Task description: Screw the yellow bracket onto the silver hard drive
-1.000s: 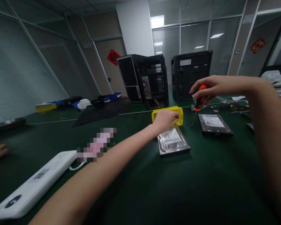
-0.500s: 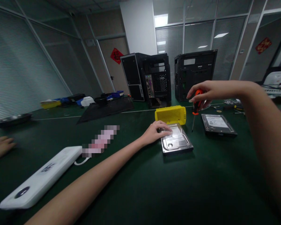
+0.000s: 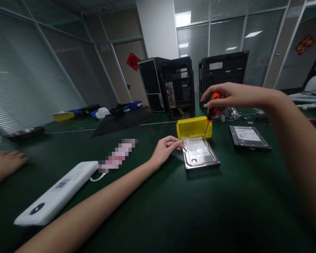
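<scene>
A silver hard drive with a white label lies flat on the green table in front of me. My left hand grips its far left edge, thumb and fingers drawn together there. My right hand is wrapped round the orange and black handle of a screwdriver. The screwdriver's shaft points down, its tip at the drive's far right corner. Any screw under the tip is too small to make out. Just behind the drive stands a yellow plastic box, turned on its side.
A second hard drive lies to the right. Computer cases stand at the back. To the left are a white power bank with a cable, a black mat and another person's hand.
My right hand has brought the screwdriver left, from beside the drive to its far right corner. My left hand has slid off the drive's top to its left edge.
</scene>
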Demonstrator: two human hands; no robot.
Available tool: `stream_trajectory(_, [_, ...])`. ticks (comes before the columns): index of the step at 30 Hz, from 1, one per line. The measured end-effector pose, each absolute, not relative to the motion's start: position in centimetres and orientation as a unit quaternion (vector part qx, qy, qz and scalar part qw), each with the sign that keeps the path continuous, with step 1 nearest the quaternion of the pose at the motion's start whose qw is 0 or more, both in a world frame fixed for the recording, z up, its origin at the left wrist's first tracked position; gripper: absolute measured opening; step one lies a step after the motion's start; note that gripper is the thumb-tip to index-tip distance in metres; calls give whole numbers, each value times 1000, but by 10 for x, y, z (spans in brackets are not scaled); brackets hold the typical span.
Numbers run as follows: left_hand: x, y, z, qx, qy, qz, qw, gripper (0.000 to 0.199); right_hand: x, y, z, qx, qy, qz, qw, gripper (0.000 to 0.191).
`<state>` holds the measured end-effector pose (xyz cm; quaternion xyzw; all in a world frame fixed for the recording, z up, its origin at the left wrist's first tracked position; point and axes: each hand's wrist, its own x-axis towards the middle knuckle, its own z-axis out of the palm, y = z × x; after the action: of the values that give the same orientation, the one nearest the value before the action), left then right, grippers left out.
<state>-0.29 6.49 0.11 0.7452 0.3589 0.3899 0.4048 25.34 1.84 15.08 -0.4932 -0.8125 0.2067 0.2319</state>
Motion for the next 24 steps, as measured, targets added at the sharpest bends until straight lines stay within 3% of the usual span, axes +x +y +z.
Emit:
stream_trajectory(13, [-8,52,-4,697,412,423,406,24,238,17,152,-476,-820,204,246,56])
stream_trajectory(24, [-9,46,-2,708,403,422,398,22,240,23,149,-485,-826,199,209,46])
